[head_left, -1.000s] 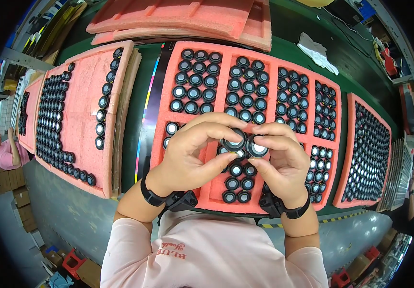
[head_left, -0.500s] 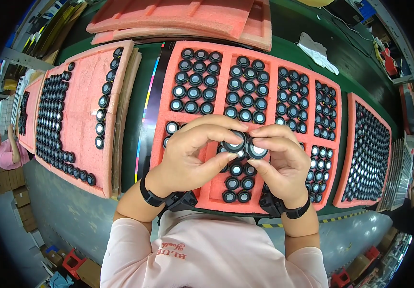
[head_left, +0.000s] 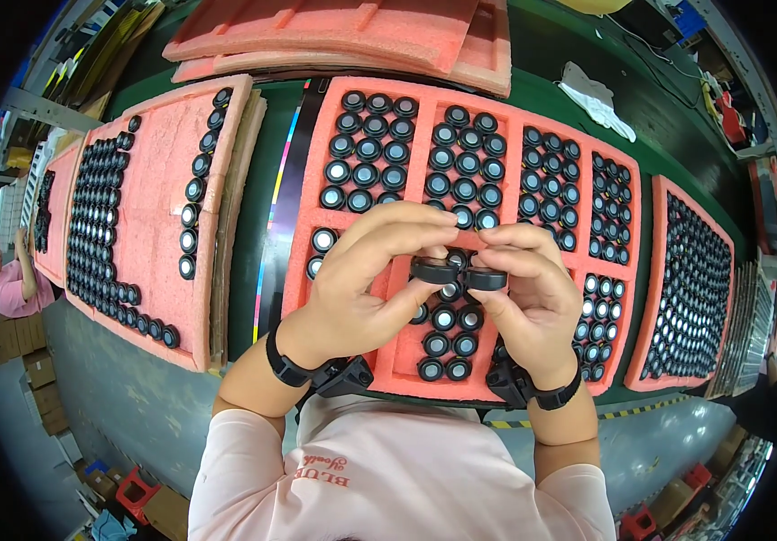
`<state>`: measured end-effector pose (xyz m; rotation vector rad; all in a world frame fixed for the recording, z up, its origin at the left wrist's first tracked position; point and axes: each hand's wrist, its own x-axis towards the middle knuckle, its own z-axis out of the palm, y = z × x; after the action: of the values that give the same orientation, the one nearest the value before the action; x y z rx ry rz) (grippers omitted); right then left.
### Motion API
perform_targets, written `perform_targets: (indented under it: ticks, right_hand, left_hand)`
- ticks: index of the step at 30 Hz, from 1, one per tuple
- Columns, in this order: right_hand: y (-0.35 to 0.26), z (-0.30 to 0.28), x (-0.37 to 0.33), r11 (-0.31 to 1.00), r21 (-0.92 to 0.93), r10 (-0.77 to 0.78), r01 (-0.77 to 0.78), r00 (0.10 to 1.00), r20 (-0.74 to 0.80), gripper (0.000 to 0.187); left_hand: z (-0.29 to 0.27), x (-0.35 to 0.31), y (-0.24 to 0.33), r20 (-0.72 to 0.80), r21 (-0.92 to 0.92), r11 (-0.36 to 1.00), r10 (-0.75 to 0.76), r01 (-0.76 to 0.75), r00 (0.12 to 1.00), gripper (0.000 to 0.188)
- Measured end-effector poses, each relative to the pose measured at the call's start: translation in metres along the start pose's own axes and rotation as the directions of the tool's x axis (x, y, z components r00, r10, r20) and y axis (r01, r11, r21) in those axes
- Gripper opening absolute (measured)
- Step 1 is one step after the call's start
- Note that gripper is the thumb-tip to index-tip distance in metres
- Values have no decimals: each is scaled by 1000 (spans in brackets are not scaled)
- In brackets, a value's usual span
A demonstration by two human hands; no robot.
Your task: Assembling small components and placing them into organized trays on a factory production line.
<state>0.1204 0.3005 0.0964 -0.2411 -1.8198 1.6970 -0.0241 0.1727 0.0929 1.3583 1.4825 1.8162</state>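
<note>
My left hand (head_left: 357, 284) pinches a small round black part (head_left: 434, 270) between thumb and fingers. In my right hand (head_left: 534, 293) a matching round black part (head_left: 486, 279) is gripped the same way. Both parts are tipped edge-on, side by side, showing their dark rims; whether they touch I cannot tell. They are held above a pink foam tray (head_left: 314, 180) divided into compartments. Several like parts with silvery round centres stand in it in rows, some hidden behind my hands. A black strap with a small black device circles each wrist.
Left lies another pink foam sheet (head_left: 158, 194) with several black parts, on stacked boards. A fuller pink tray (head_left: 662, 212) stands to the right. Pink foam panels (head_left: 316, 36) and a white glove (head_left: 591, 97) lie at the back. A person in pink (head_left: 20, 284) is far left.
Both round parts have been tilted from showing their silvery faces to showing their black edges. My hands have stayed in nearly the same place, keeping their grip.
</note>
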Motion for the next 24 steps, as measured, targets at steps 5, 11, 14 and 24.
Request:
perform_targets:
  ticks: [5, 11, 14, 24]
  right_hand:
    - [3, -5, 0, 997, -67, -35, 39, 998, 56, 28]
    - [6, -4, 3, 989, -111, -78, 100, 980, 182, 25]
    - [-2, 2, -2, 997, -65, 43, -33, 986, 159, 20]
    - [-11, 8, -8, 948, -65, 317, -313, 946, 71, 24]
  left_hand:
    - [-5, 4, -4, 74, 175, 977, 111, -122, 991, 29]
    - [-10, -1, 7, 22, 219, 960, 175, -176, 984, 27]
    - [-21, -11, 26, 79, 280, 949, 129, -146, 988, 27]
    - [-96, -100, 59, -395, 538, 773, -121, 336, 911, 31]
